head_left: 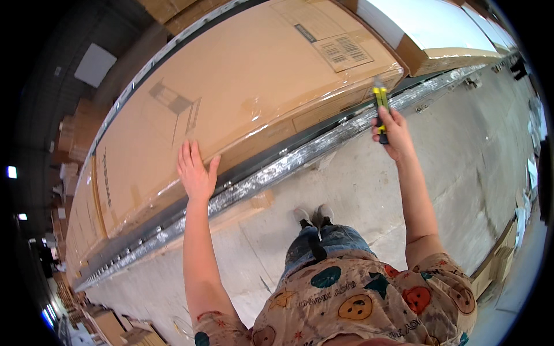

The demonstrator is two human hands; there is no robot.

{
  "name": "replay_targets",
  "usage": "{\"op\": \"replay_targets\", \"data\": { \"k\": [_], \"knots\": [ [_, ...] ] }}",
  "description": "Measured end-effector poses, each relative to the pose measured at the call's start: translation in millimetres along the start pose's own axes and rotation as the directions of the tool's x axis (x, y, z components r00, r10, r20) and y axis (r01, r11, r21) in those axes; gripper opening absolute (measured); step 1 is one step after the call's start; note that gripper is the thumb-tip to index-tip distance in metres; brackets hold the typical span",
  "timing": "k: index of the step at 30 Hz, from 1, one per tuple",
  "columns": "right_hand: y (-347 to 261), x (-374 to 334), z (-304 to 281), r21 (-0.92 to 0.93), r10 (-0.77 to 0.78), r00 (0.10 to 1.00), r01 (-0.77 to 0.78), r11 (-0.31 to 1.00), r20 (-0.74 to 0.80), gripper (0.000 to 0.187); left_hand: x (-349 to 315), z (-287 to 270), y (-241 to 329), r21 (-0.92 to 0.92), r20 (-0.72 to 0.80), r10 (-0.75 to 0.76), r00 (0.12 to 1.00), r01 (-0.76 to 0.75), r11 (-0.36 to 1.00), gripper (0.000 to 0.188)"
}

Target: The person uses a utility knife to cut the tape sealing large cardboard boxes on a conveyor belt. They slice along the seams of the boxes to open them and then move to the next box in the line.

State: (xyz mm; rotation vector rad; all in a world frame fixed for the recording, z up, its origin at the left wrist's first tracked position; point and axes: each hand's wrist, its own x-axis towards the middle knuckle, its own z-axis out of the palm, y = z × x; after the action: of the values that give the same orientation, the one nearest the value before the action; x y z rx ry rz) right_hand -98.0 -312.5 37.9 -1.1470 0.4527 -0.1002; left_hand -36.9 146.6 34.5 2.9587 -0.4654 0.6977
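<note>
A long brown cardboard box wrapped in clear film lies in front of me on a conveyor. On its near top edge rests my left hand, open, fingers laid on the cardboard and thumb apart. My right hand is closed around the handle of a yellow and black utility knife. The knife points away from me, its tip close to the near side of the box towards its right end. Whether the tip touches the film cannot be made out. A printed label sits at the box's far right.
The conveyor's scuffed metal rail runs diagonally between me and the box. White-topped boxes follow to the right, another brown box to the left. Flattened cardboard leans at the right. Concrete floor lies underfoot.
</note>
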Motion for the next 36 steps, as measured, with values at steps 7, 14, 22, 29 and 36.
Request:
{"op": "replay_targets", "data": {
  "k": [7, 14, 22, 29, 36],
  "knots": [
    [68, -52, 117, -0.022, 0.132, 0.967, -0.131, 0.991, 0.218, 0.021, -18, -36, 21, -0.589, -0.045, -0.338, 0.940, 0.248, 0.769, 0.044],
    [57, -66, 112, -0.164, -0.042, 0.995, 0.056, 0.985, 0.087, 0.036, -278, -34, 40, -0.690, 0.223, -0.269, 0.937, 0.346, 0.635, 0.019],
    [129, -36, 204, 0.031, -0.268, 0.962, 0.270, 0.962, -0.054, 0.014, -756, -148, -71, 0.185, 0.465, -0.883, 0.063, 0.968, 0.167, 0.020],
    [237, -233, 444, -0.277, 0.112, 0.923, -0.007, 0.961, 0.368, 0.054, -845, -137, -165, -0.020, 0.372, -0.926, -0.061, 0.997, -0.074, 0.020],
    [310, -280, 568, -0.107, -0.068, 0.927, 0.115, 0.988, 0.368, 0.061, -613, -62, -337, -0.588, 0.479, -0.811, 0.336, 0.809, -0.012, 0.025]
  ]
}}
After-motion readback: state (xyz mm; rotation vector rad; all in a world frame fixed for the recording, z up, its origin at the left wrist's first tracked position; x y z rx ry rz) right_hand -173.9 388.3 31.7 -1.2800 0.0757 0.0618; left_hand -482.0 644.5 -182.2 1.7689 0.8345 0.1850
